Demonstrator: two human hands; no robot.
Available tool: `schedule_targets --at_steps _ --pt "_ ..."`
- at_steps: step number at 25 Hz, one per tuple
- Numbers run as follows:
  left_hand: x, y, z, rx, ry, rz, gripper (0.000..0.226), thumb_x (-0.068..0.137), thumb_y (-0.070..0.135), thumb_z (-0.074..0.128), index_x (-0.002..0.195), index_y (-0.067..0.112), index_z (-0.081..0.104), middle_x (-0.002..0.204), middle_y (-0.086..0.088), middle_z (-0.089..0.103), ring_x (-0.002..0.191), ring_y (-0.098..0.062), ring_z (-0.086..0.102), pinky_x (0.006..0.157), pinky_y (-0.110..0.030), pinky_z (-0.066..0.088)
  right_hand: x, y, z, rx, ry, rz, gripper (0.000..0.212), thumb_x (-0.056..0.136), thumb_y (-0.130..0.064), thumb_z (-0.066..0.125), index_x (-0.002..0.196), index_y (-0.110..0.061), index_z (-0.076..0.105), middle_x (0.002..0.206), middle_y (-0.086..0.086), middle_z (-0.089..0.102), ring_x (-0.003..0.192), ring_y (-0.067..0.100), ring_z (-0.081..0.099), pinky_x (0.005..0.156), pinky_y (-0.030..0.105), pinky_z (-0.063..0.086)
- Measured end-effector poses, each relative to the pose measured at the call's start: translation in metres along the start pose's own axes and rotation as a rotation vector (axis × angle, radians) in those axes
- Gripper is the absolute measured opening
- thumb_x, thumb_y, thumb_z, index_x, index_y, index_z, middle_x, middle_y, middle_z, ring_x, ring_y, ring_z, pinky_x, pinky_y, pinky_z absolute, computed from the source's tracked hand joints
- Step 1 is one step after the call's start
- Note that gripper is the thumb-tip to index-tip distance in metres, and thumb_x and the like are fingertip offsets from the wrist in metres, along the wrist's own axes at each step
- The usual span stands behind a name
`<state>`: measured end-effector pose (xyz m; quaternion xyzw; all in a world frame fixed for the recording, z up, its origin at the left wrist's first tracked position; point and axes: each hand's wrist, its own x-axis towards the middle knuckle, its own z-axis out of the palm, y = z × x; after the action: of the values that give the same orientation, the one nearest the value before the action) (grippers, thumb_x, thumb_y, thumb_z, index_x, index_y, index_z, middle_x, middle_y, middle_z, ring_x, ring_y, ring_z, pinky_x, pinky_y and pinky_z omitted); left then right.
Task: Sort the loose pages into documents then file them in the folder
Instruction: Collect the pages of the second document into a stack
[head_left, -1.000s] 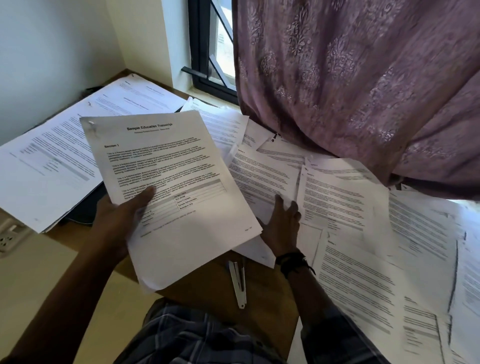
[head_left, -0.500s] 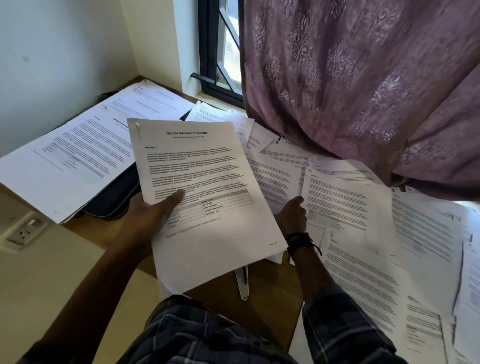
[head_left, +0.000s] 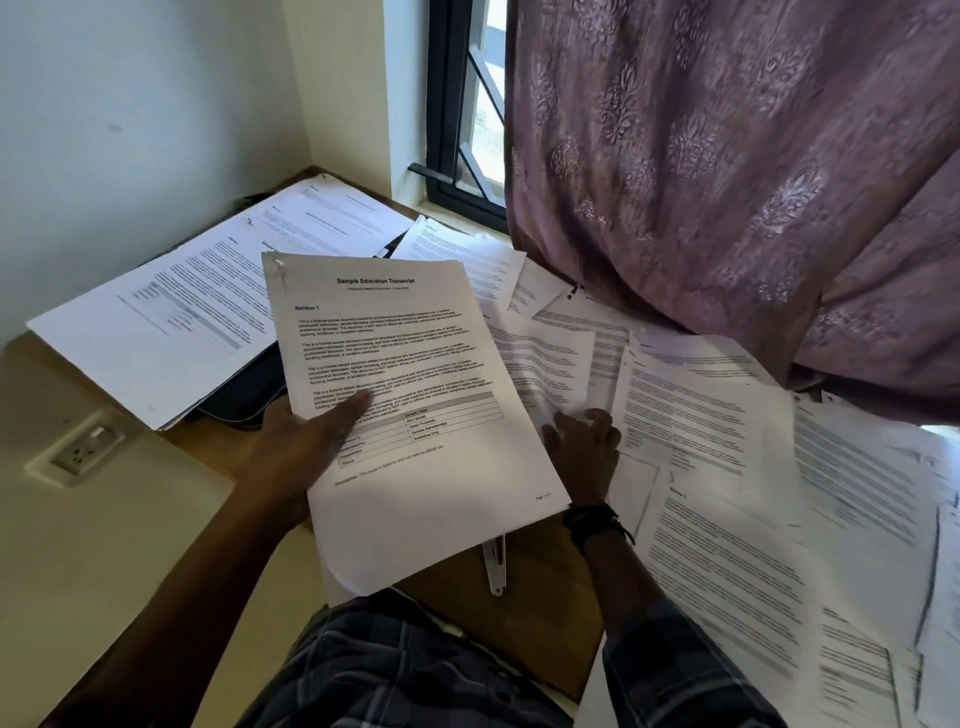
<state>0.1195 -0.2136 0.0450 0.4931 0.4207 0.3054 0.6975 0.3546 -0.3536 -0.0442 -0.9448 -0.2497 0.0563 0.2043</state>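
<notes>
Compared with a second ago, the stapled transcript (head_left: 415, 364) has swung rightward over the desk (head_left: 545, 613), and its lower right corner now overlaps the heel of the right hand (head_left: 584, 457).

I see the left hand (head_left: 306, 447) clamped on the transcript's left edge, thumb lying across the printed face, fingers hidden beneath. The document is titled "Sample Education Transcript". Its long axis runs from the desk's near edge toward the far edge, title end pointing away toward the window (head_left: 467, 130), the top leaning slightly left. A staple sits in its top left corner. It is held above the desk's left half.

My view of the right hand is blurred. It rests with bent fingers on the loose pages (head_left: 701, 415) just right of the transcript; I cannot tell whether it pinches a sheet or only presses down. A dark wristband (head_left: 592, 519) circles that wrist. The two hands are apart, with the transcript between them.

Loose pages overlap at mixed angles across the right half of the desk. At the far left corner, sorted stacks (head_left: 182, 322) lie on a dark folder (head_left: 249, 400). A white stapler (head_left: 494, 566) lies near the near edge, its far end under the transcript. A mauve patterned curtain (head_left: 727, 156) hangs over the far right pages. A wall socket (head_left: 83, 452) sits left of the desk.
</notes>
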Motion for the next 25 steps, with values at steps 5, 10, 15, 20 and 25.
schedule_targets --at_steps 5,10,15,20,25 --pt "-0.001 0.004 -0.001 0.007 -0.013 0.014 0.02 0.085 0.012 0.07 0.105 0.018 0.067 0.099 -0.003 0.076 0.087 -0.022 0.075 0.07 -0.035 0.062 0.002 0.002 -0.009 0.218 0.094 -0.043 0.028 0.091 -0.023 0.064 0.118 -0.015 0.064 0.135 0.019 0.044 0.111 0.037 0.057 0.087 0.042 0.05" --pt "0.001 0.004 0.001 0.03 -0.028 0.006 0.019 0.086 0.013 0.07 0.103 0.019 0.067 0.096 0.0 0.077 0.085 -0.021 0.075 0.066 -0.032 0.06 0.001 0.002 -0.013 0.104 -0.166 0.096 0.081 0.076 -0.041 0.079 0.135 -0.006 0.036 0.128 0.021 0.038 0.117 0.04 0.044 0.088 0.043 0.045" --pt "0.004 0.002 -0.003 0.046 -0.005 -0.013 0.023 0.084 0.017 0.073 0.105 0.02 0.067 0.097 0.0 0.077 0.087 -0.023 0.075 0.078 -0.043 0.058 0.011 -0.01 -0.013 0.183 -0.213 0.143 0.075 0.078 -0.025 0.081 0.128 0.003 0.033 0.124 0.024 0.05 0.115 0.038 0.051 0.089 0.038 0.045" --pt "0.003 0.004 -0.007 0.025 -0.024 -0.002 0.028 0.085 0.016 0.071 0.113 0.017 0.066 0.101 -0.003 0.076 0.09 -0.025 0.074 0.083 -0.048 0.057 0.022 -0.008 -0.012 0.202 -0.305 0.175 0.038 0.08 -0.022 0.076 0.067 -0.014 0.041 0.068 -0.001 0.048 0.062 0.014 0.049 0.047 0.021 0.032" --pt "0.003 0.01 -0.009 -0.03 -0.056 -0.005 0.032 0.086 0.013 0.07 0.118 0.014 0.064 0.108 -0.006 0.075 0.095 -0.028 0.073 0.085 -0.048 0.057 0.023 -0.013 -0.038 0.731 -0.363 0.211 0.005 0.09 -0.011 0.063 0.095 -0.009 0.061 0.099 0.012 0.065 0.078 0.016 0.061 0.062 0.023 0.049"
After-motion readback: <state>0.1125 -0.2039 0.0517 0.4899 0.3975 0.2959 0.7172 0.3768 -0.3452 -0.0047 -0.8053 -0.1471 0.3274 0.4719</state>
